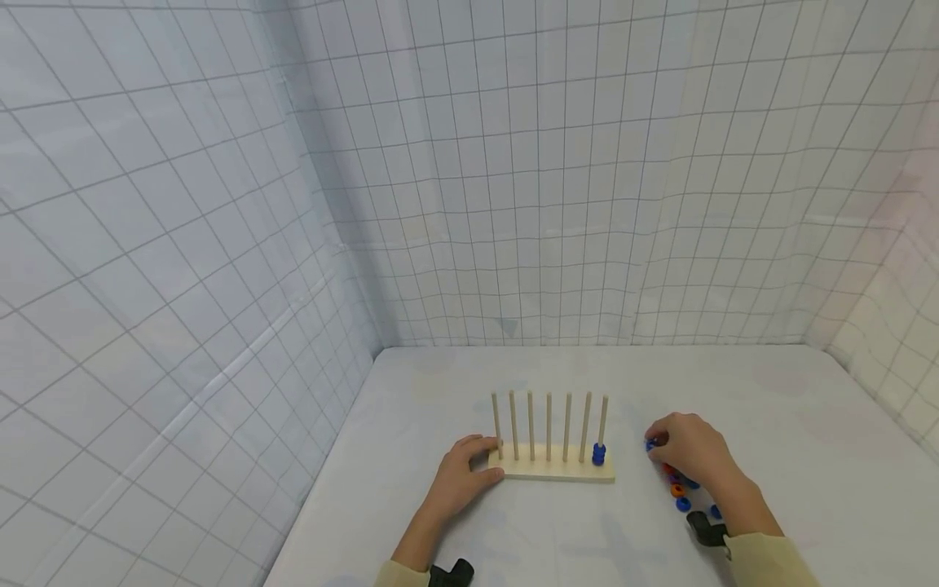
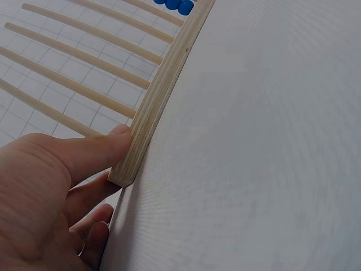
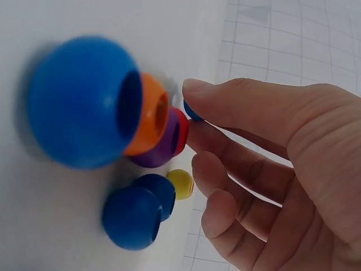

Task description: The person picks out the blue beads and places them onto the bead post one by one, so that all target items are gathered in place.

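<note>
A wooden peg rack (image 1: 553, 467) with a row of upright rods stands on the table. My left hand (image 1: 456, 479) grips its left end, thumb on the front edge and fingers reaching behind. Blue beads (image 1: 599, 455) are stacked on the rightmost rod. To the right of the rack, my right hand (image 1: 695, 450) pinches a blue bead (image 3: 193, 111) between thumb and index finger, mostly hidden by them. Under and beside that hand lie loose beads: a large-looking blue bead (image 3: 79, 104), an orange bead (image 3: 152, 116), a purple bead (image 3: 161, 145), a red bead (image 3: 181, 130) and others.
A yellow bead (image 3: 180, 184) and two darker blue ones lie together on the table. Another blue bead (image 1: 716, 511) is close to the right wrist. White cloth with a grid pattern (image 1: 513, 204) hangs behind and at the sides of the white table (image 1: 411, 391).
</note>
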Action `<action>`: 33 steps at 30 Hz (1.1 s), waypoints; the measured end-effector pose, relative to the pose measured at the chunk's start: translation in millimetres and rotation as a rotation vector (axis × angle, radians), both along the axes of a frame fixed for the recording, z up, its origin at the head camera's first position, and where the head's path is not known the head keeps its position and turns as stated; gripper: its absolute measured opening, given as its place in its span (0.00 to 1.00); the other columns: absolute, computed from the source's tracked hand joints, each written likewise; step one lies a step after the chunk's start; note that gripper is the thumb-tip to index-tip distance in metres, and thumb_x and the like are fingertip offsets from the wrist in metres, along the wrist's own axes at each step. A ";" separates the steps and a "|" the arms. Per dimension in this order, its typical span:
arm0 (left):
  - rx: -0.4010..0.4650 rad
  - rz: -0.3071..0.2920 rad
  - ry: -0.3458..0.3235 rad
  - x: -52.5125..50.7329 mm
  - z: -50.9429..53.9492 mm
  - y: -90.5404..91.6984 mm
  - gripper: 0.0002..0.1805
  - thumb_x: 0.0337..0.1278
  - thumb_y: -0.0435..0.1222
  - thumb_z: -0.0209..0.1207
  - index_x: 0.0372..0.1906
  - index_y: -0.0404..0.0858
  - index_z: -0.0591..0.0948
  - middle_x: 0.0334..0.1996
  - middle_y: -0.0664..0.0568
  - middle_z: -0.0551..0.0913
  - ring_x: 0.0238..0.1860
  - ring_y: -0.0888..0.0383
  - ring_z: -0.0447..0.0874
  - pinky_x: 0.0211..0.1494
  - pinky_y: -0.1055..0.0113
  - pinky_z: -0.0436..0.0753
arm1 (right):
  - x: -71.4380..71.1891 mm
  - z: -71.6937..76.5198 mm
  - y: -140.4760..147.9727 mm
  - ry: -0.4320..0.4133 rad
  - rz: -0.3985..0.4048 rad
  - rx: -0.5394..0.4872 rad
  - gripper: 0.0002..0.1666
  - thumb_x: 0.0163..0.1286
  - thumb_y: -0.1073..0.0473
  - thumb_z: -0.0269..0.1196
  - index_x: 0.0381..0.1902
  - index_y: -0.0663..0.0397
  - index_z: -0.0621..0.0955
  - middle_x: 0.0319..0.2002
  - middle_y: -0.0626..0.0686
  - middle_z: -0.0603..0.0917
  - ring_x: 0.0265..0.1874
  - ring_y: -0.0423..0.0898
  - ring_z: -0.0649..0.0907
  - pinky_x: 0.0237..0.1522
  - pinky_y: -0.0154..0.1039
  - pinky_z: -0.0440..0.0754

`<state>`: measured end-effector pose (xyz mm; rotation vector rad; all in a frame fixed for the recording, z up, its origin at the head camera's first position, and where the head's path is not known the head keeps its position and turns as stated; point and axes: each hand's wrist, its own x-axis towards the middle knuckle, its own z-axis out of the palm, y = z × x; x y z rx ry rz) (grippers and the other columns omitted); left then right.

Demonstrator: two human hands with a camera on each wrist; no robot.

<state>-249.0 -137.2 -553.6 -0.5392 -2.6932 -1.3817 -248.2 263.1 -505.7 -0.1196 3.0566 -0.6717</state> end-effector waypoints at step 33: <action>0.018 -0.004 -0.003 1.2 1.0 -0.3 0.26 0.54 0.44 0.72 0.59 0.43 0.83 0.62 0.42 0.78 0.66 0.39 0.71 0.65 0.36 0.68 | 13.6 30.1 -13.9 0.113 0.030 -0.043 0.15 0.61 0.61 0.72 0.47 0.55 0.87 0.34 0.49 0.85 0.22 0.41 0.77 0.24 0.39 0.77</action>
